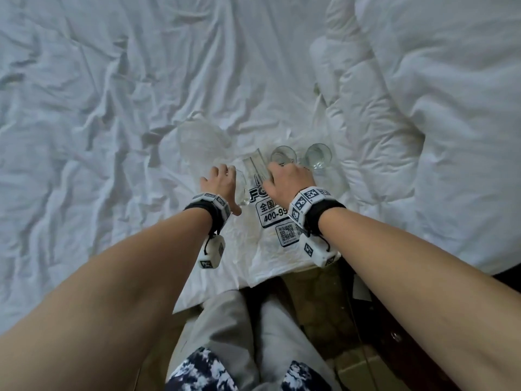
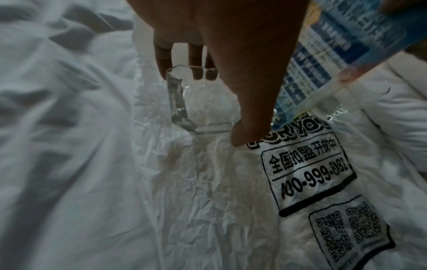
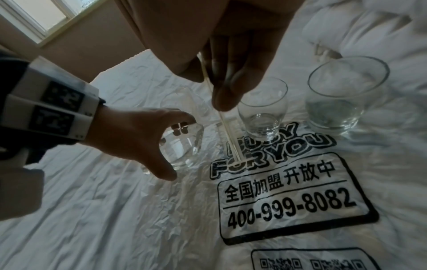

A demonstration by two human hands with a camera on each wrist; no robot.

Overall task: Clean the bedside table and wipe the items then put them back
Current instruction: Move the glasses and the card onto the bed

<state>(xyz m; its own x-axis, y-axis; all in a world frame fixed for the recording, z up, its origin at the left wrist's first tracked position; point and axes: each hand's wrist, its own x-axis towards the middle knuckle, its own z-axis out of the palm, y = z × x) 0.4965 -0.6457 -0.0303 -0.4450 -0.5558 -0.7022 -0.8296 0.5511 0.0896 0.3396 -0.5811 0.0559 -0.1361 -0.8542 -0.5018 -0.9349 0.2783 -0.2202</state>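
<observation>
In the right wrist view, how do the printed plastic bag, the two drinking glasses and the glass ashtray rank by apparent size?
1. Printed plastic bag.
2. Right drinking glass.
3. Glass ashtray and middle drinking glass: they look alike, and the left hand partly covers the ashtray, so unranked.

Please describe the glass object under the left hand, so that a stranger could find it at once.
On the bed lies a white plastic bag with black print. At its left edge sits a low, faceted glass ashtray, gripped by the left hand. Unlike the two tall round glasses to its right, it is squat and angular.
</observation>
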